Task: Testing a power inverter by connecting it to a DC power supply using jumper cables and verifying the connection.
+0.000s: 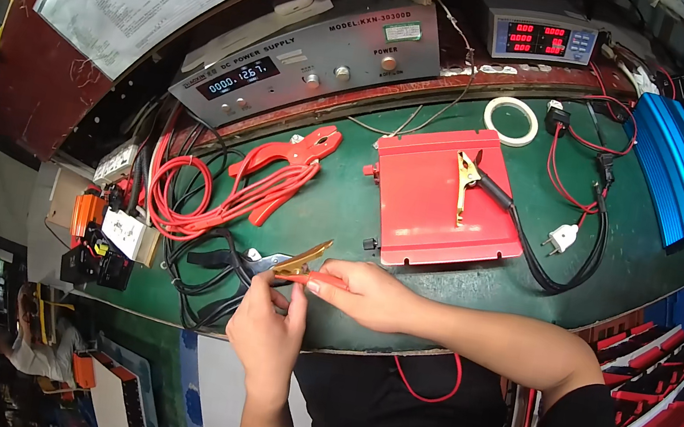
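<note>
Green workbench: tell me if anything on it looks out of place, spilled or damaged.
Nothing looks plainly spilled or damaged. One oddity: a gold clip lies on top of the red box, its black cable trailing off the right side, looking untidy.

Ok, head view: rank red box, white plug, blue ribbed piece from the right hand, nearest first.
From the right hand:
1. Red box: just ahead, slightly right.
2. White plug: farther right, past the box.
3. Blue ribbed piece: far right.
</note>
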A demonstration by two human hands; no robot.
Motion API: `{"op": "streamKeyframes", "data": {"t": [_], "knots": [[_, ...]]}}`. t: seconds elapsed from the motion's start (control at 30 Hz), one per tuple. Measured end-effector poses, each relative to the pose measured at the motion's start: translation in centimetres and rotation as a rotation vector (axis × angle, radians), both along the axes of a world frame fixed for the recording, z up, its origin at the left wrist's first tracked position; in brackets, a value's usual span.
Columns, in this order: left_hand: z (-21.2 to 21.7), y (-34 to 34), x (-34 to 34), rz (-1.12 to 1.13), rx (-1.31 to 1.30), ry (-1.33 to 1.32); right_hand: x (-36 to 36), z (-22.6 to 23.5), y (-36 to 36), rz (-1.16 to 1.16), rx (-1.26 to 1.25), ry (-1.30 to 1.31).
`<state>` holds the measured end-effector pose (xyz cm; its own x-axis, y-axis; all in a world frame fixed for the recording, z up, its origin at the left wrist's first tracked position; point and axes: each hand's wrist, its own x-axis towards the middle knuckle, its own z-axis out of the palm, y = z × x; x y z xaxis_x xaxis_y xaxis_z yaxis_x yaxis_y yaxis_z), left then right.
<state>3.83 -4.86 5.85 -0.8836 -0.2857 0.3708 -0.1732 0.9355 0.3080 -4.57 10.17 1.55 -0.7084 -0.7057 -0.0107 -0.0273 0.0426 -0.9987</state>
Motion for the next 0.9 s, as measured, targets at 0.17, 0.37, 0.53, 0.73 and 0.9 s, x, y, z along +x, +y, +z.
{"op": "streamKeyframes", "data": {"t": [0.17, 0.37, 0.53, 0.73, 0.9], "knots": [[-0.3, -0.4, -0.4, -0.015, -0.012, -0.065, 0.1, -0.8, -0.2, 0.017, -0.014, 0.116], [-0.8, -0.1, -0.4, 0.024, 0.323, 0.019, 0.9, -0.6, -0.3, -0.027, 0.038, 0.168], [-0.9, -1.0, -0.7, 0.0, 0.18, 0.062, 0.6, -0.4, -0.2, 0.019, 0.095, 0.108], [-0.8, -0.1, -0.9, -0.146, 0.243, -0.098, 0.5, -0.6, -0.3, -0.002, 0.016, 0.113], [-0.5, -1.3, -1.2, -0.118, 0.687, -0.033, 0.0, 0.5, -0.1, 0.016, -0.01, 0.03]]}}
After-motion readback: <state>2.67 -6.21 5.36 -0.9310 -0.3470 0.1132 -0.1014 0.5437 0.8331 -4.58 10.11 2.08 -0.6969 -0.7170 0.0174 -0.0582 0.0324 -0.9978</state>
